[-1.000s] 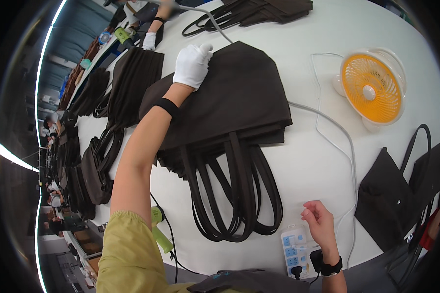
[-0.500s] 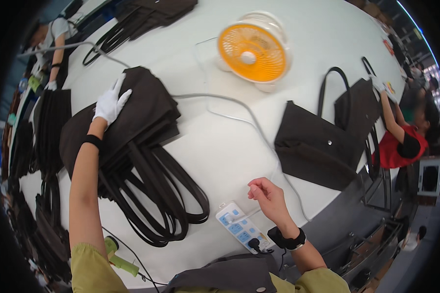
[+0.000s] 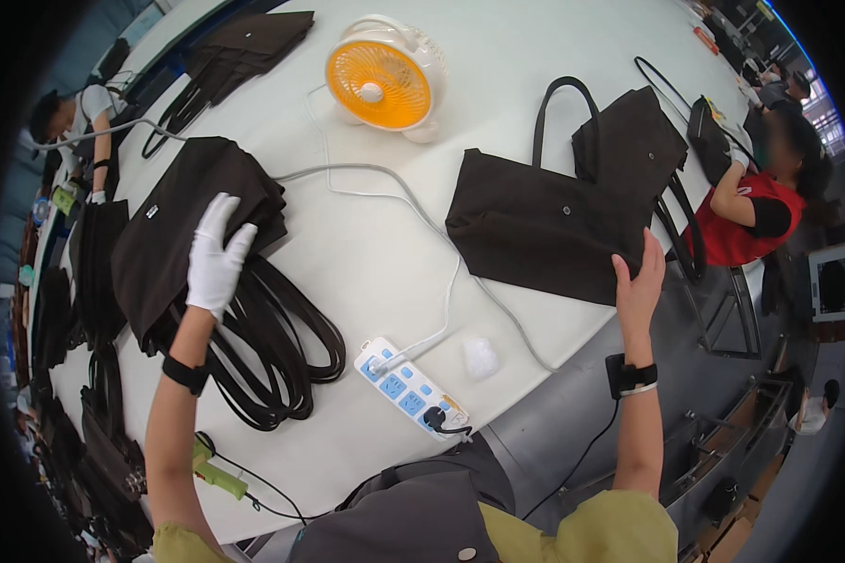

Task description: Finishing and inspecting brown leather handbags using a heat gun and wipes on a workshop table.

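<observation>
Table (image 3: 366, 253) is filling most of my feed, all white and bending at the rim; a co-worker (image 3: 742, 225) in red is showing at its right side; the stack of dark bags (image 3: 169, 239) is lying on the left, loop handles flopping toward the near edge; the single dark bag (image 3: 521, 230) is lying on the right, handle arching away from me, another dark bag (image 3: 634, 141) sitting behind it; the orange-and-white fan (image 3: 380, 84) is standing at the far side; the power strip (image 3: 408, 387) is lying nearer, black plug sitting in it; the gloved left hand (image 3: 218, 263) is hanging over the stack's near part, thumb well apart from fingers, and I can't tell if it's touching; the bare right hand (image 3: 640, 291) is reaching onto the single bag's near right corner, thumb and fingers apart, pressure I can't tell; a green tool (image 3: 221, 480) is lying by the left forearm; some white lump (image 3: 481, 358) is sitting beside the strip; a tiny metal snap (image 3: 566, 211) is showing on the single bag.
</observation>
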